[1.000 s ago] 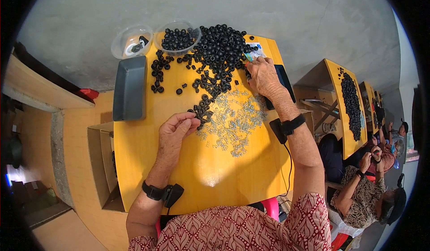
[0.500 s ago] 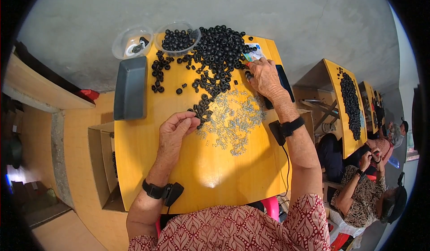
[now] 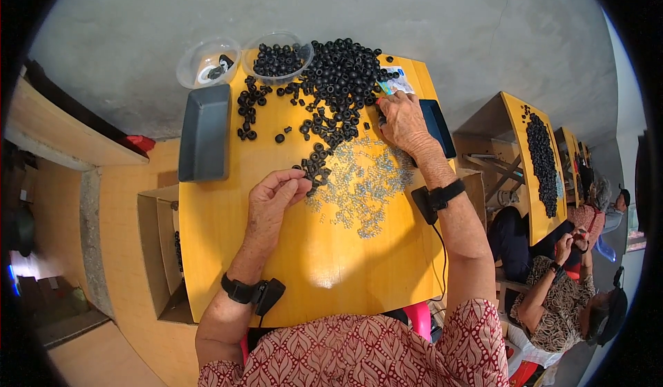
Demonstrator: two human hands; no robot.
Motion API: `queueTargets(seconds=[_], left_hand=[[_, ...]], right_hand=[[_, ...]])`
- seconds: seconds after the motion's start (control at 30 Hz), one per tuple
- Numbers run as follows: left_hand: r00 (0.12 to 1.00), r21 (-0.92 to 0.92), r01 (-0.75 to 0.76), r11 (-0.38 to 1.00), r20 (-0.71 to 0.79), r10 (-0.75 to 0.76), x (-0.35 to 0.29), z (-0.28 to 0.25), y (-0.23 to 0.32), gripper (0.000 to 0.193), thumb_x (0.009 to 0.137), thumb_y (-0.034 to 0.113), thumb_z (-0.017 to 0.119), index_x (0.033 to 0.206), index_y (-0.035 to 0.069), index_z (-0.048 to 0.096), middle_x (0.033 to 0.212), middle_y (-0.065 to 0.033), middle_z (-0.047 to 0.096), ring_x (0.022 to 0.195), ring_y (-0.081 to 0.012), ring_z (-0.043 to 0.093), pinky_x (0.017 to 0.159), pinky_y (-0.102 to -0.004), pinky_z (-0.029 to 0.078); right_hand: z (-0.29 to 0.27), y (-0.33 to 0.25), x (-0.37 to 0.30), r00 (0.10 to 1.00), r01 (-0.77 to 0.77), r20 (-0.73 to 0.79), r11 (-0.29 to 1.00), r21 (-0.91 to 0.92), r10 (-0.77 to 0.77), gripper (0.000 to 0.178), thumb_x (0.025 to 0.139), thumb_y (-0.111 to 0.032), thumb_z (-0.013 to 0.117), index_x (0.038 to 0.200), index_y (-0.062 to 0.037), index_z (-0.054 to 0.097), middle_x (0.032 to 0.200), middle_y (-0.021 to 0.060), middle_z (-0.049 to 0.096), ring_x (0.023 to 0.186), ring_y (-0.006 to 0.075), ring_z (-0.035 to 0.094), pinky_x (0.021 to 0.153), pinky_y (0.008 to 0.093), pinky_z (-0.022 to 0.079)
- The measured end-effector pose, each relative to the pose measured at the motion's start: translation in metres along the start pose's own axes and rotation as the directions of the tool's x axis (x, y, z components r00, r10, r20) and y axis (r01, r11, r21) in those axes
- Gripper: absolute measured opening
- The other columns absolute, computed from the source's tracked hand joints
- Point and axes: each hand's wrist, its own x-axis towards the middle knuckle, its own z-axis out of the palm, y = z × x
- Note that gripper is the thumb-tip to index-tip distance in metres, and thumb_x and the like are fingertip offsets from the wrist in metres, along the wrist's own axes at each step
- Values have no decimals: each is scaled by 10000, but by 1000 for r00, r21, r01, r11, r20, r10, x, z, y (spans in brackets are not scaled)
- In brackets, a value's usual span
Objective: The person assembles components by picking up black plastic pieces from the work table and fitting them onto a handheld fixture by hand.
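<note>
My left hand (image 3: 276, 199) is closed in a pinch at the near end of a trail of small black ring-like parts (image 3: 318, 158). Whatever lies between its fingertips is too small to make out. My right hand (image 3: 406, 121) reaches farther across the table, its fingers bent down beside the large pile of round black parts (image 3: 349, 76). Something dark shows under its fingertips, mostly hidden by the hand. Many tiny clear or silvery pieces (image 3: 362, 187) lie scattered between the two hands. A printed packet (image 3: 397, 82) lies just beyond the right fingers.
A dark grey tray (image 3: 204, 138) lies along the table's left edge, and a dark blue one (image 3: 436, 128) beside my right wrist. Two clear bowls stand behind; the bowl (image 3: 304, 59) nearer the pile holds black parts. A cable (image 3: 444, 263) trails from my right wristband. Another person (image 3: 552, 297) sits at right.
My right hand has shifted slightly back and left, and its fingers have curled more under the palm. The left hand has barely moved, still pinched. The view has shifted slightly.
</note>
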Motion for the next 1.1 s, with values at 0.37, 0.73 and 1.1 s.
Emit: queueTargets(seconds=[0.37, 0.73, 1.1], left_hand=[[999, -13, 9, 1000, 40, -8, -12, 15, 1, 228, 972, 140, 574, 1144, 0, 624, 1038, -79, 682, 969, -146, 652, 910, -272, 509], [960, -93, 219, 971, 196, -198, -20, 31, -17, 210, 923, 126, 635, 1114, 39, 635, 1011, -22, 648, 928, -120, 626, 853, -281, 541], [937, -79, 293, 953, 221, -270, -25, 33, -14, 242, 904, 114, 669, 1118, 15, 619, 1025, -44, 653, 932, -117, 624, 848, -241, 522]], right_hand=[[-55, -86, -71, 892, 372, -403, 840, 396, -205, 325, 661, -45, 714, 974, -21, 631, 926, 122, 590, 1004, 306, 567, 959, 473, 417], [-45, -120, -121, 921, 309, -373, 790, 529, -110, 363, 687, -48, 735, 1039, -34, 645, 973, 117, 590, 990, 318, 558, 937, 462, 430], [-36, -121, -139, 937, 206, -343, 695, 688, 62, 373, 699, -63, 766, 1055, -50, 655, 1000, 113, 620, 1009, 308, 575, 892, 416, 442]])
